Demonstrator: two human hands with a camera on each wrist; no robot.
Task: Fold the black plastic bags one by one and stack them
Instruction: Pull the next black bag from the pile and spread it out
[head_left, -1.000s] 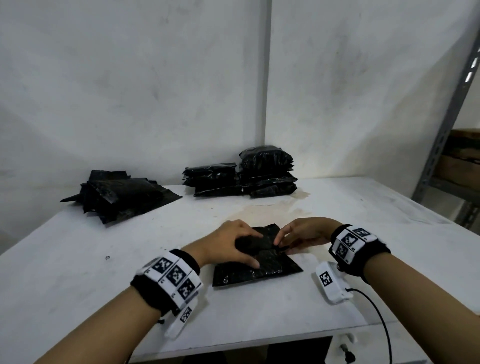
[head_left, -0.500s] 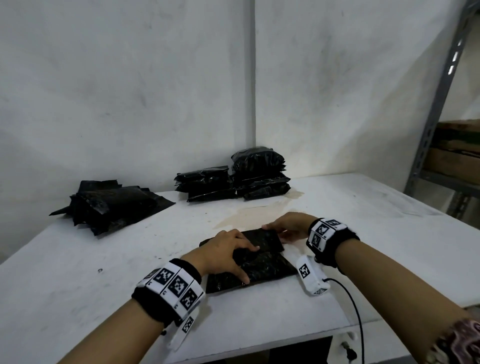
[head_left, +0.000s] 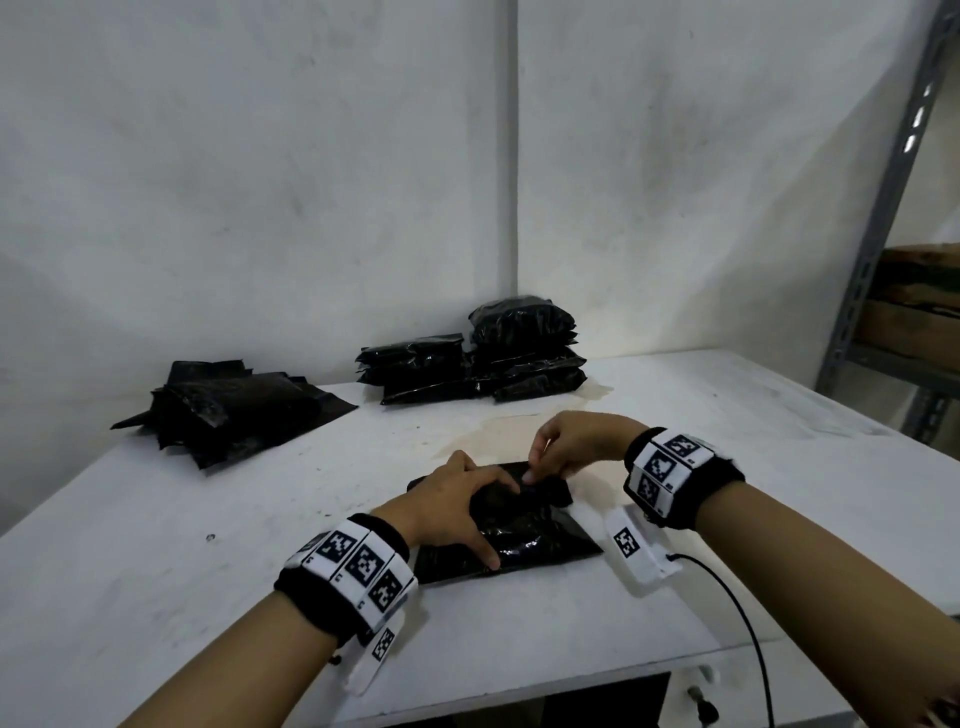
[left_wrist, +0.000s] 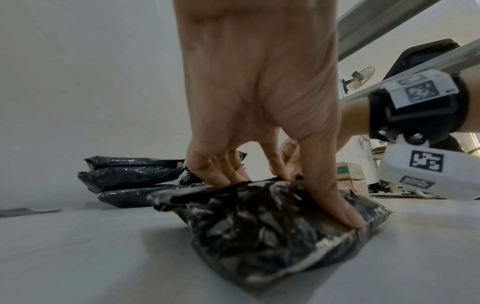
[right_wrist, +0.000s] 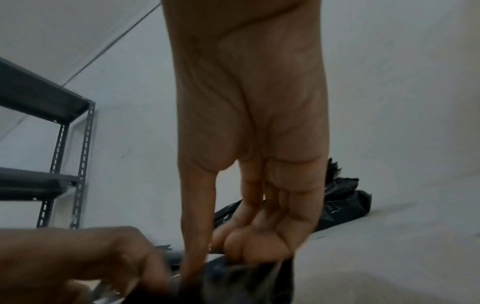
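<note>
While the bag (head_left: 511, 525) sits near the front edge of the table (head_left: 727, 426), my left hand (head_left: 452, 512) lies spread flat on it, fingers pressing the plastic down. A second ago my right hand (head_left: 569, 447) lay low at the far edge; now it's lifted, pinching a flap there. Looks like the next fold is starting. The folded stack (head_left: 475, 358) waits at the back, the unfolded pile (head_left: 228, 410) off left.

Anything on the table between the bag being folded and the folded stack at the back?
Nothing visible. Bare table lies between the bag under both hands and the folded stack. The loose pile sits off to the left.
</note>
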